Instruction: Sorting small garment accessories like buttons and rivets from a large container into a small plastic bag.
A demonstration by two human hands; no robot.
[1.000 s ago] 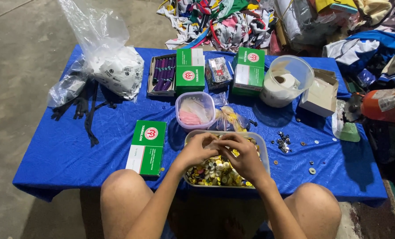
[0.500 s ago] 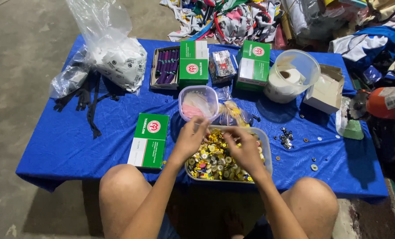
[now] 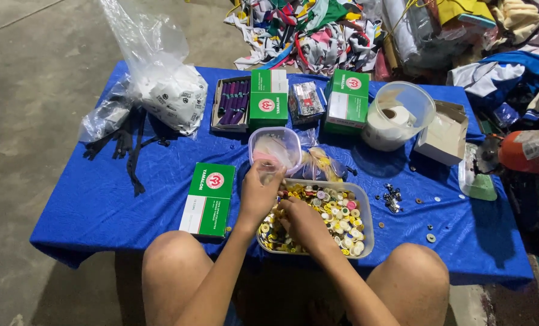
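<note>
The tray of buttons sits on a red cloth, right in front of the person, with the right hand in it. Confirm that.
Not quite: the cloth is blue, not red, as the head view shows. The tray of buttons does sit right in front of the person, with the right hand in it.

- One view only, from a camera worn on the person's head, so no second view shares the scene.
- It looks steeply down and forward over bare knees onto the blue tabletop (image 3: 100,205).
- It sits close: the left hand (image 3: 258,194) and right hand (image 3: 302,222) fill the lower middle, over the tray of buttons (image 3: 366,208).
- Beyond the fingers (image 3: 269,175) the far tabletop edge and a heap of cloth (image 3: 317,30) show; left of them, concrete floor (image 3: 28,72).
- The right edge is dim, perhaps cluttered storage.
</note>
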